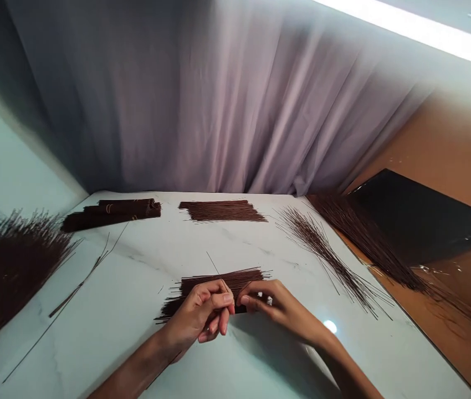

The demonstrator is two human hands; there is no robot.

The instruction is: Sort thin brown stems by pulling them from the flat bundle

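My left hand [210,310] is closed in a pinch on a thin dark stick [214,264], whose upper end points up and left. Close beside it on the right, my right hand [266,299] has thumb and forefinger pressed together near the left fingertips; anything between them is too small to make out. Behind and partly beneath both hands lies a pile of dark brown sticks [223,280] on the white marbled table [202,244].
A neat stick row [223,210] and dark bundles [114,213] lie at the back. Loose sticks [322,246] spread on the right, a few [81,282] on the left. A large dark heap [15,271] fills the far left; another bundle [364,238] lies beyond the right edge.
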